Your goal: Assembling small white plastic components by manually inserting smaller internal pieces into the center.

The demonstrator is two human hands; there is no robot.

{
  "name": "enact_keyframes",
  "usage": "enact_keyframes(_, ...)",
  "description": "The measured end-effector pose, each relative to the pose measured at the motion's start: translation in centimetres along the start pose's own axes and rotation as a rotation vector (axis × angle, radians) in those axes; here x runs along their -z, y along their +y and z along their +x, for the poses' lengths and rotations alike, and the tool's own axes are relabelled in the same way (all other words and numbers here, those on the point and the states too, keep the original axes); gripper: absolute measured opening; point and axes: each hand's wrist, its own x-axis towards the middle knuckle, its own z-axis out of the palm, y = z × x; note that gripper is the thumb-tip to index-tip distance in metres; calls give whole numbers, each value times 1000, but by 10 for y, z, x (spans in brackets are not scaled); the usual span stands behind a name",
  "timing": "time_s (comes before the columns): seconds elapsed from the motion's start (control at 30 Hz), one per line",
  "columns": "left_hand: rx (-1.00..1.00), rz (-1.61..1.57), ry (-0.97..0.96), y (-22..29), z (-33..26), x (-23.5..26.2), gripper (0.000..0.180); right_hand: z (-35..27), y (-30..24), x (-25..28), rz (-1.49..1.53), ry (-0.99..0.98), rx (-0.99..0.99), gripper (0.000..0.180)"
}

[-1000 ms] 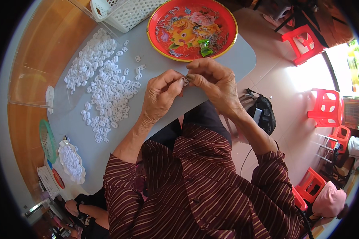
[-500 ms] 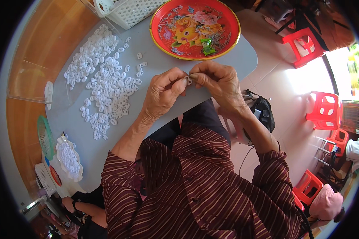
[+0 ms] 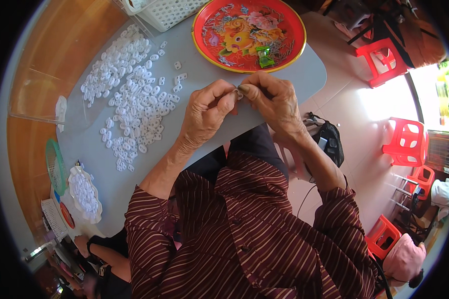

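Note:
Between my two hands, just off the table's near edge, is a small white plastic piece with holes (image 3: 240, 93). My left hand (image 3: 208, 108) pinches it between thumb and fingertips. The thumb and forefinger of my right hand (image 3: 273, 102) close at its upper right side; whether they also hold some smaller part is hidden. A big pile of similar white two-holed pieces (image 3: 134, 99) spreads over the grey table (image 3: 184, 119) left of my hands. Beyond them, a round red flowered tray (image 3: 199, 47) with a yellow rim carries many small thin grey metal parts and a green wrapper (image 3: 265, 57).
A white perforated basket (image 3: 172, 15) stands at the table's far side. At the left are a scalloped white dish (image 3: 99, 212) of white pieces and a green mesh basket (image 3: 56, 167). Another person's arm (image 3: 110, 259) is at lower left. Red stools (image 3: 406, 142) stand on the right.
My hands stay pinched together around the white piece, with only a slight shift of the fingers. The whole view has moved a little, with the tray now slightly farther right and up.

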Motion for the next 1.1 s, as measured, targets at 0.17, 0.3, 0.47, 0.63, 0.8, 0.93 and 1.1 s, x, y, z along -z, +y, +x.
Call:
enact_keyframes(0.17, 13, -1, -17, -2, 0, 1, 13, -2, 2, 7, 85, -97, -4, 10)
enact_keyframes(0.3, 62, -70, -13, -2, -1, -3, 12, -1, 0, 9, 33, -110, 3, 10)
enact_keyframes(0.47, -3, 69, -23, 1, 0, 1, 11, 0, 7, 3, -22, -28, 205, 10)
enact_keyframes(0.63, 5, 28, -29, -2, 0, 1, 12, 4, 2, 13, 22, -151, 26, 12)
enact_keyframes(0.8, 9, -43, -52, -4, 0, 2, 13, 3, 6, 12, 137, -127, -15, 14)
enact_keyframes(0.93, 32, -50, -60, -6, -1, 2, 13, 3, 5, 12, 75, -143, -16, 13)
enact_keyframes(1.1, 12, -25, -70, -3, 0, 0, 13, 0, 3, 11, 22, -116, 15, 12)
